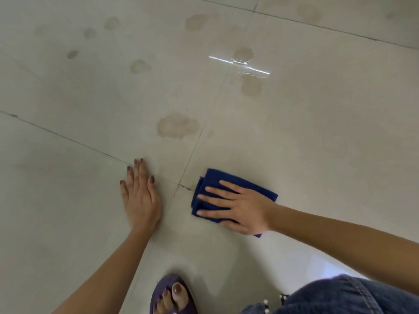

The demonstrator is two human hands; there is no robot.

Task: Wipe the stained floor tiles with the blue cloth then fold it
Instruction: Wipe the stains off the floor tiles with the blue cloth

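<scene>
I am looking down on my two hands, set well apart on the pale glazed floor tiles. My right hand lies flat on the thick blue microfibre cloth, fingers straight and spread, palm pressing it to the floor; nothing is curled round it. The cloth is doubled into a pad under that palm, its layered edges showing past my fingertips. I judge this gives a firm wad to push rather than a loose sheet that would bunch. My left hand is flat on bare tile, fingers pointing away from me, holding nothing. I read it as a prop for my weight while I crouch, since my knee in blue denim and a foot in a purple sandal sit close under my arms.

A dark grout line runs between the two hands. Ahead of the gap between them, on the left hand's side of that line, lies the nearest brownish blotchy stain. More such marks are scattered farther out from both hands, some near a bright streak of reflected light. By my judgement most of the wiping lies ahead, as every stain I can see is outside the cloth, and the tidy folding comes after. The next push should carry the pad forward and leftward from the right hand onto that nearest blotch.
</scene>
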